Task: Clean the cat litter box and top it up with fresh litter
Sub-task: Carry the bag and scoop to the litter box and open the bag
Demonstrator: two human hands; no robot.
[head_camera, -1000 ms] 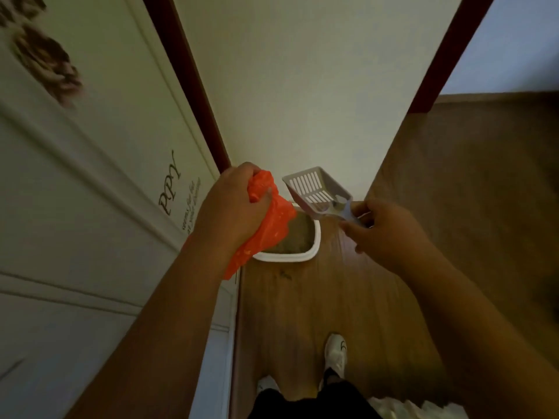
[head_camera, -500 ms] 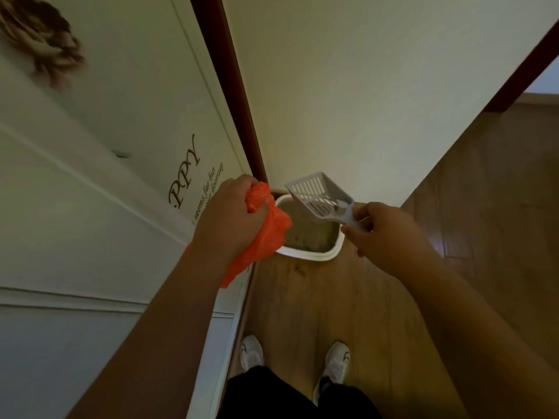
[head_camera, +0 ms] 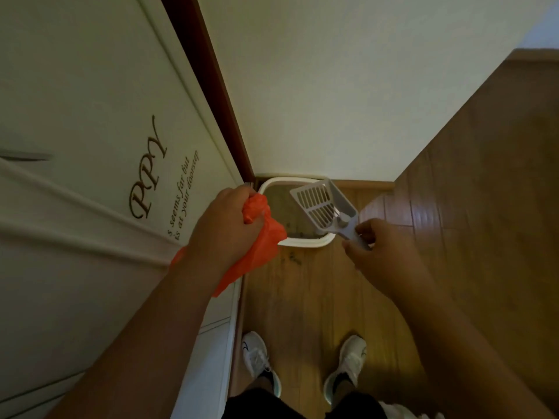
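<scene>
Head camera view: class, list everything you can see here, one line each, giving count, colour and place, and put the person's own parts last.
White plastic litter box: one, white rim, on the floor in the corner, grey-brown litter inside.
Slotted plastic litter scoop: one, pale grey, held above the box.
Crumpled orange plastic bag: one, orange, bunched in the left hand.
Scattered litter specks: a few, dark, on the floor before the box.
Wooden plank floor: one, brown.
Panelled door with brown lettering: one, cream, at left.
Sneakers: two, white, bottom centre.
Left hand: one, gripping the bag.
Right hand: one, fingers on the scoop handle.
</scene>
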